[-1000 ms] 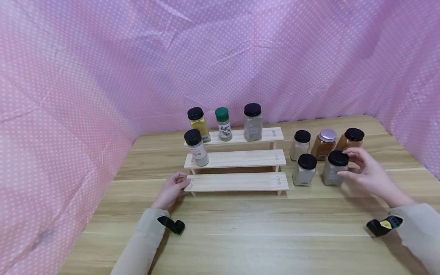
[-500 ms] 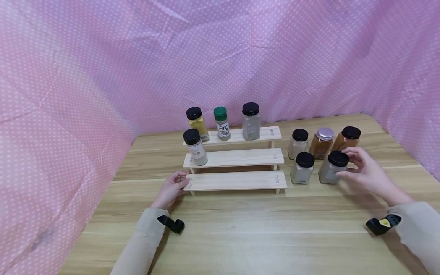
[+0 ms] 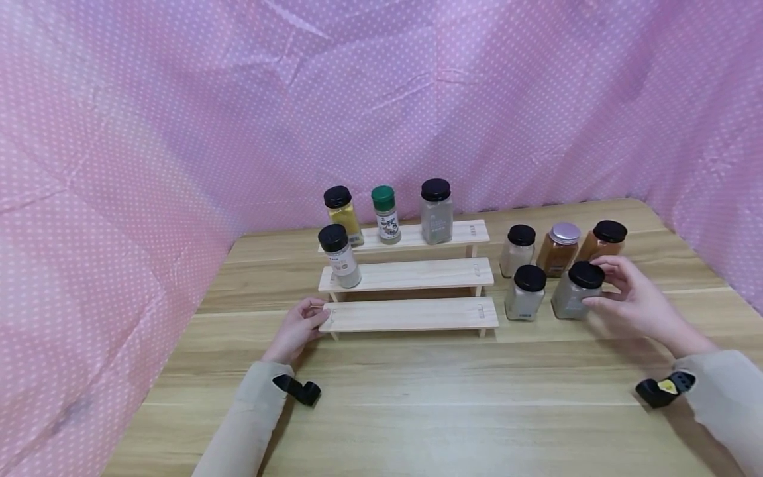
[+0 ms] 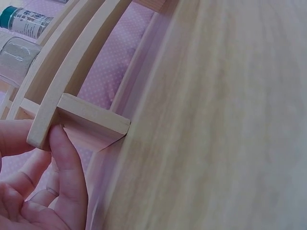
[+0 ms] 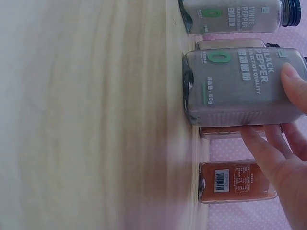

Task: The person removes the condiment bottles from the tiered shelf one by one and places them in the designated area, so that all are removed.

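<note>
At the right in the head view, my right hand point(image 3: 636, 301) grips a black pepper jar point(image 5: 240, 88) between thumb and fingers. The jar leans slightly, its black lid toward my hand; whether its base touches the table I cannot tell. My left hand point(image 3: 297, 330) pinches the left end of the lowest step of a three-step wooden rack point(image 3: 411, 314), thumb and finger on either side of the board in the left wrist view. The top step bears a yellow-filled jar point(image 3: 344, 217), a green-capped shaker point(image 3: 389, 222) and a grey jar point(image 3: 438, 215). A black-capped shaker point(image 3: 344, 264) stands on the middle step's left end.
Beside the gripped jar stands a white pepper jar point(image 3: 524, 301). Behind them are a pale jar point(image 3: 517, 257), a brown jar with a silver lid point(image 3: 558, 255) and an orange-brown jar point(image 3: 599, 245). A pink dotted cloth point(image 3: 381, 99) hangs behind the wooden table point(image 3: 417, 397).
The black pepper jar has tipped slightly, its base shifting left under my right hand. My left hand stays on the rack. The whole view has shifted a little.
</note>
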Tool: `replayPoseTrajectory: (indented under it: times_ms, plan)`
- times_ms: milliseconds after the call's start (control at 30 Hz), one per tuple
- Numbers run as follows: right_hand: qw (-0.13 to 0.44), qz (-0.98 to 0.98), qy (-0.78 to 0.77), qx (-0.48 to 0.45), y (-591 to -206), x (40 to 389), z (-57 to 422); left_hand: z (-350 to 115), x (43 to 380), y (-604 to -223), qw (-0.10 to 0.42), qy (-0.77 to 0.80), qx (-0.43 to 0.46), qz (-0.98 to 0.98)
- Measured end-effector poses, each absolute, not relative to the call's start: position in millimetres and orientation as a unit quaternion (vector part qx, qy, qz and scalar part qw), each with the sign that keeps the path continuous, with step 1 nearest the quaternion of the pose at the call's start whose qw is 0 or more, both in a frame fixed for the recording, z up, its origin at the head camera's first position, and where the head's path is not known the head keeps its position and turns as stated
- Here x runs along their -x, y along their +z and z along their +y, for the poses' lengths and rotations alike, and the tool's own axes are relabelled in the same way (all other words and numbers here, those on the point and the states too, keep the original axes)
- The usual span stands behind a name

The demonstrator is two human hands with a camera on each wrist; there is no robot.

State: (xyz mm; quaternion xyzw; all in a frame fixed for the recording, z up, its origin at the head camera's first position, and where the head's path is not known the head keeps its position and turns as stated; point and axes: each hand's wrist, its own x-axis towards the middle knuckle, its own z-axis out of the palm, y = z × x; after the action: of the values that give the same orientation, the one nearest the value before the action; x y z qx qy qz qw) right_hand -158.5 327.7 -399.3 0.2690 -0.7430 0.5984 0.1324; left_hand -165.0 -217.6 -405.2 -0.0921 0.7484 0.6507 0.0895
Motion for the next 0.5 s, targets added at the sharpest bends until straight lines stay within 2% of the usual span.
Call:
replayPoseTrajectory:
  times_ms: [300,500]
  plan:
    - [0.118,-0.717,0.628,-0.279,-399.8,157.2,326.9,-217.7,165.2,-405.5,0.093,0.647,0.097,0.75]
    - [0.133,-0.753,0.589,-0.259,-398.2,156.6,326.1,-218.7,165.4,-405.3,0.094,0.652,0.095,0.746]
